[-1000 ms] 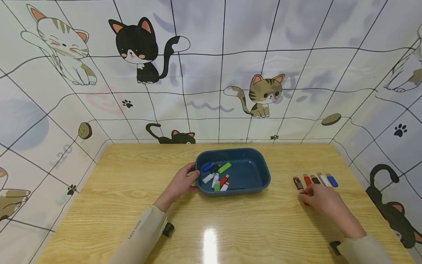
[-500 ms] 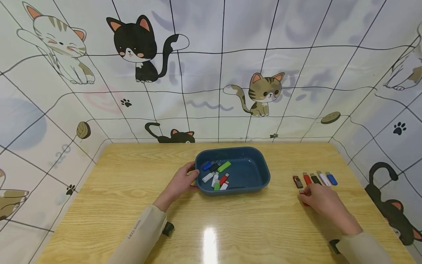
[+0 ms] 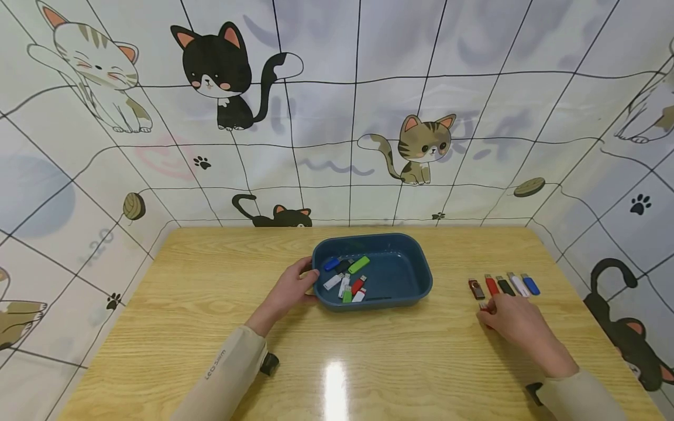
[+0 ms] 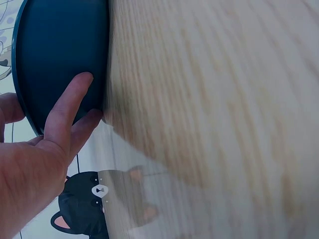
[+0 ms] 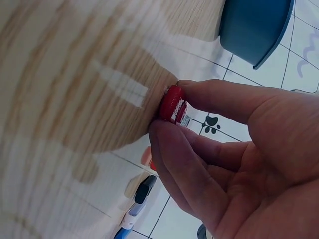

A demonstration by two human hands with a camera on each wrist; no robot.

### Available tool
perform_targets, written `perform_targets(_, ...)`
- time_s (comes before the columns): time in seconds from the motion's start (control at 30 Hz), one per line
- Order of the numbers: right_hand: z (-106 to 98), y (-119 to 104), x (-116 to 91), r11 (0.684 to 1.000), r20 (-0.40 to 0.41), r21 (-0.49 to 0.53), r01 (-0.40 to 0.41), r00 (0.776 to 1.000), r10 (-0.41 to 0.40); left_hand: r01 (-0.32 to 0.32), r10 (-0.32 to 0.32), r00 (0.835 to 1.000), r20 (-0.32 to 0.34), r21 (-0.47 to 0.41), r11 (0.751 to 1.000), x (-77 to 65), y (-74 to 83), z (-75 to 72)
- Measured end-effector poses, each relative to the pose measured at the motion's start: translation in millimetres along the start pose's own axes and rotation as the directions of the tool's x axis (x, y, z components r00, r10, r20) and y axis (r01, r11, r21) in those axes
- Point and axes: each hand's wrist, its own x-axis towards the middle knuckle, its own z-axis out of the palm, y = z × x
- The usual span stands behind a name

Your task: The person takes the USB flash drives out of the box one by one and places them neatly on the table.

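My right hand (image 3: pixel 513 318) pinches a red USB stick (image 5: pixel 173 103) between thumb and fingertips, low at the tabletop. In the head view most of that stick is hidden by the fingers. Just beyond lies a row of USB sticks: a dark red one with a metal swivel cover (image 3: pixel 476 289), a red one (image 3: pixel 491 285), a black one (image 3: pixel 505 285), a white one (image 3: pixel 518 285) and a blue one (image 3: pixel 530 285). My left hand (image 3: pixel 288 289) holds the left end of a dark blue plastic bin (image 3: pixel 402 303), its thumb at the rim and other fingers against the outer wall (image 4: pixel 65 59).
Inside the bin's left half lie several USB sticks, among them a bright green one (image 3: pixel 359 265), a blue one (image 3: pixel 332 264) and a red one (image 3: pixel 358 285). The wooden table (image 3: pixel 400 362) backs onto a cat-patterned cloth (image 3: pixel 326 117), which also hangs at both sides.
The red stick and the right hand have drawn slightly nearer and away from the swivel-cover stick, leaving a small gap. The left hand and bin stay in place.
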Motion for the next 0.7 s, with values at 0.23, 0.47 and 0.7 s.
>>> perform_targets(0.23,-0.3,-0.9,-2.1,1.0,0.0,-0.005,0.01,1.0,-0.01,0.0,0.0,1.0,-0.002,0.002,1.0,-0.6,0.4,0.2)
perform_targets(0.47,-10.6,-5.7,-9.4,1.0,-0.01,0.001,-0.019,1.0,0.019,0.003,-0.002,1.0,-0.007,0.023,1.0,-0.4,1.2,0.5)
perform_targets(0.7,-27.4,-25.8,-11.1,1.0,-0.116,-0.021,0.017,0.993,-0.019,0.002,-0.002,1.0,-0.01,0.031,1.0,-1.2,2.6,1.3)
